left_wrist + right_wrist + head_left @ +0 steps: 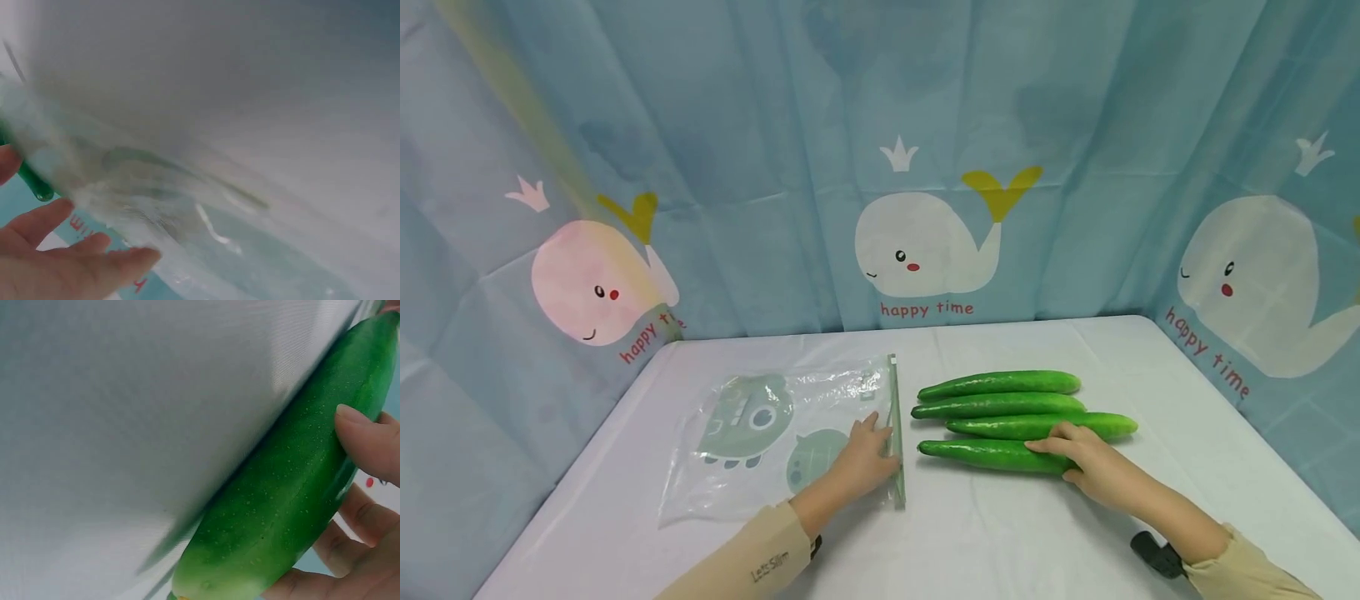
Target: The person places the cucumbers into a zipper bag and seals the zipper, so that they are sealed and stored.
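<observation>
A clear zip bag (838, 400) with green cartoon prints lies flat at left, its green slider strip (895, 417) facing the cucumbers. My left hand (867, 458) is over the bag beside that strip, fingers spread; the left wrist view shows the hand (75, 256) against the crinkled plastic (206, 231). To the right, several green cucumbers lie side by side. My right hand (1093, 462) grips the nearest cucumber (981, 454) near its right end. In the right wrist view the thumb lies on one side of this cucumber (281, 481) and the fingers curl along the other.
The other cucumbers (1000, 383) lie just behind the gripped one, in a close row. Everything rests on a table with a white cloth (1000, 542). Blue curtains (760, 167) printed with whales hang around the back and sides.
</observation>
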A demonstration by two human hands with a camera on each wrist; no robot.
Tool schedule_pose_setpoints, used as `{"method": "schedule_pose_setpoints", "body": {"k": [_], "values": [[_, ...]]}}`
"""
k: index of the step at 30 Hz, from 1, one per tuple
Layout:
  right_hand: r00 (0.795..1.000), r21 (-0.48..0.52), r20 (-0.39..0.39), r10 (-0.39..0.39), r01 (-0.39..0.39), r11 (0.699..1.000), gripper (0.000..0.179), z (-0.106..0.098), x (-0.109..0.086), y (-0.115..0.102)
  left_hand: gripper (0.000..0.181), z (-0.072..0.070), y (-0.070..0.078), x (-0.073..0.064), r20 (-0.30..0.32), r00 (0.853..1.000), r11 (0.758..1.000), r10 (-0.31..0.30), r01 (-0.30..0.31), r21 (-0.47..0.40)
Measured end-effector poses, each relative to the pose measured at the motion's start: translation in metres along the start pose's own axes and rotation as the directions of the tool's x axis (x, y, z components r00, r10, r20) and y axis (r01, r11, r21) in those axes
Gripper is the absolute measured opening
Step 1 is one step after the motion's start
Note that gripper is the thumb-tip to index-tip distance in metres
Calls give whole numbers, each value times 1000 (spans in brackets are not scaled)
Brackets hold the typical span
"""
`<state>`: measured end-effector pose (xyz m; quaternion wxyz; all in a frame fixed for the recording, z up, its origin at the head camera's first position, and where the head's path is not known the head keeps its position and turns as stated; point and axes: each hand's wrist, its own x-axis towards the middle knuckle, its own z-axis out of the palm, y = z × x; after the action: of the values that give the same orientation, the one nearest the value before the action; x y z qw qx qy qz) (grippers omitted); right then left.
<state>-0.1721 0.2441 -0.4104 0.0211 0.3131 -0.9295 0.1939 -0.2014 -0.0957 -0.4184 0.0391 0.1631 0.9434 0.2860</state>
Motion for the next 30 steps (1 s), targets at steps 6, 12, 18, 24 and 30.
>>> {"method": "schedule_pose_setpoints", "body": {"k": [6, 12, 18, 24, 30], "values": [[999, 7, 33, 16, -16, 1000, 59, -2, -6, 2, 41, 4, 13, 5, -36, 997, 957, 67, -54, 284], [998, 21, 47, 45, -46, 999, 59, -4, -10, 2, 41, 7, 22, 8, -5, 1000, 936, 24, -20, 352], [998, 22, 54, 28, -30, 999, 59, -3, -11, 0, 38, 13, 19, 7, 37, 999, 948, -26, 13, 317], [1000, -1, 15, 2, -2, 1000, 59, -2, -11, -1, 40, 8, 9, 8, 49, 998, 990, -27, 20, 136], [1000, 22, 15, 0, 0, 1000, 59, -2, -11, -5, 46, 0, 2, 7, 55, 998, 999, 1, 1, -49]]}}
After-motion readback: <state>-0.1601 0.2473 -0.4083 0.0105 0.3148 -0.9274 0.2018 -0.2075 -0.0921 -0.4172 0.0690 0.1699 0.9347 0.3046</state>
